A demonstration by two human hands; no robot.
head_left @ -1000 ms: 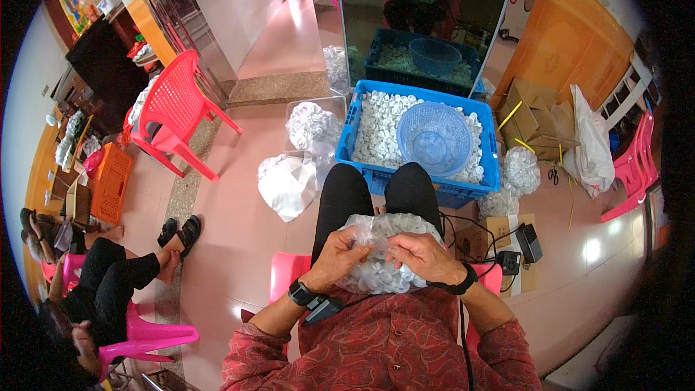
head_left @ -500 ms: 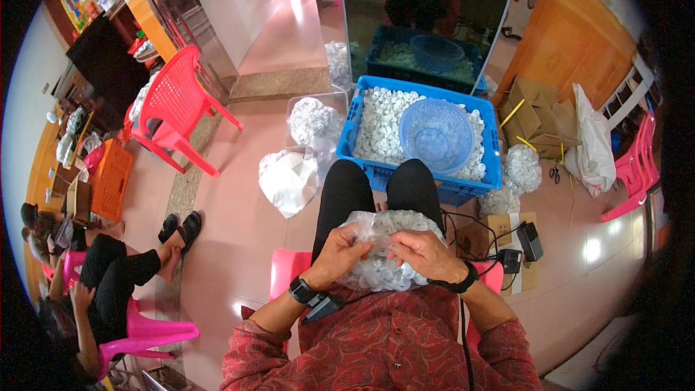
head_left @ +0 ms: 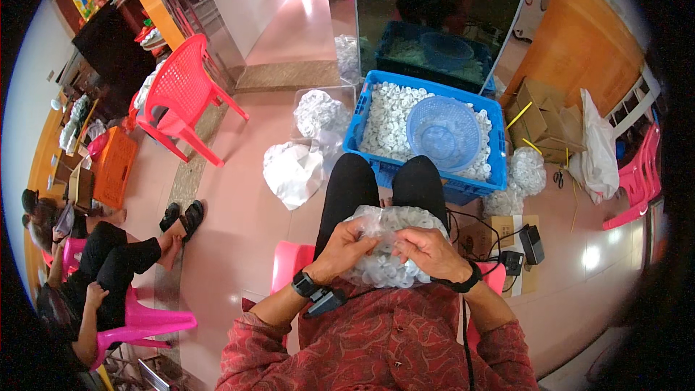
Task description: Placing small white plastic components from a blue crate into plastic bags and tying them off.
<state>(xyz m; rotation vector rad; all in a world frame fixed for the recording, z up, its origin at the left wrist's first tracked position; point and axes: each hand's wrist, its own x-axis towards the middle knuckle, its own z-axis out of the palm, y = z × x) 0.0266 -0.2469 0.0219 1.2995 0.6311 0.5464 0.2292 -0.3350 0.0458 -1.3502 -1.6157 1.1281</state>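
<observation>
Seen from above, a seated person in a red patterned shirt [head_left: 398,347] works with both hands over a bag [head_left: 391,273] on the lap. The bag is clear plastic, full of small whitish rings, and lies between and beneath the hands. The left grip [head_left: 346,246] is closed, thumb against fingers, on plastic at the bag's upper left. The right grip [head_left: 433,253], just beside it, pinches the same plastic at the upper right.

Ahead of both grips, beyond the knees, a blue crate [head_left: 497,141] on the floor holds many white pieces [head_left: 387,123] and a pale blue basket [head_left: 443,117]. Ahead and left of the left grip are a white bundle [head_left: 293,174] and a clear box of white pieces. Right of the right grip, a black adapter [head_left: 532,245] lies on flat cardboard. Well left of the left grip, another person sits on a pink chair [head_left: 156,322].
</observation>
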